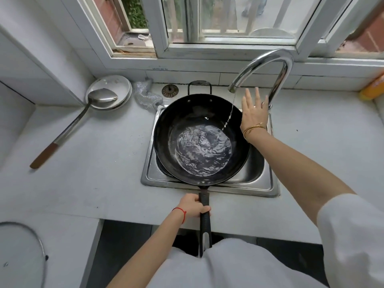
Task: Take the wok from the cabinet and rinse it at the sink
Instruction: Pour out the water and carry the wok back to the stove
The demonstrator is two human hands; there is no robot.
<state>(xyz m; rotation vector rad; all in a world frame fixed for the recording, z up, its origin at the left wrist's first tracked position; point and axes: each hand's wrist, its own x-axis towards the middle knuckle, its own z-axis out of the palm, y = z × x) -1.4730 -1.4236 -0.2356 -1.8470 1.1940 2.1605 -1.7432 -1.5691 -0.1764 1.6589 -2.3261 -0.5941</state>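
Note:
A black wok [182, 119] rests over the steel sink [209, 187], with rippling water pooled in its bottom. Its long black handle reaches toward me, and my left hand [194, 205] is shut on that handle at the counter's front edge. A thin trickle falls from the spout of the curved chrome faucet [268, 69] into the wok. My right hand [254, 110] is open with fingers spread, held just left of the faucet's base beside the wok's right rim; it holds nothing.
A long metal ladle [83, 119] lies across a white plate [122, 84] at the back left. A steel scrubber [145, 94] and a drain strainer [170, 90] sit behind the sink. A glass lid [22, 252] is at the lower left. The window sill runs behind.

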